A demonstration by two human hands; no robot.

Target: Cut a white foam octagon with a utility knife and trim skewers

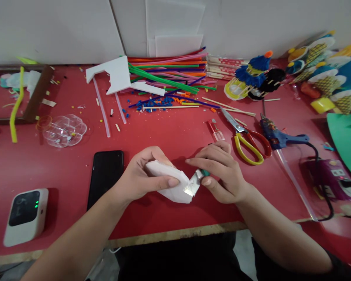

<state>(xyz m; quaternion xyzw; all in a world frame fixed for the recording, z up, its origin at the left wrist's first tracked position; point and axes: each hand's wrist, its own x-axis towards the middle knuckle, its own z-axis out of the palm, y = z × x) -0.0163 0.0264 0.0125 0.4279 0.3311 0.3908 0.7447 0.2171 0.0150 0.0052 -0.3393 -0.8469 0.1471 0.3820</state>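
Trimming the white foam (pixel 177 194) cleanly calls for light strokes and a thumb (pixel 163 183) clear of the blade (pixel 194 185), as the left hand (pixel 144 173) pinches the foam above the table (pixel 160 220) and the right hand (pixel 222 171) grips the knife (pixel 205 172) at its edge.

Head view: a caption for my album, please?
Over a red table, left hand holds a white piece, right hand a blade.

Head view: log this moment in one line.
left hand: holds white piece; right hand: holds green-handled blade at piece's edge; nearby: scissors
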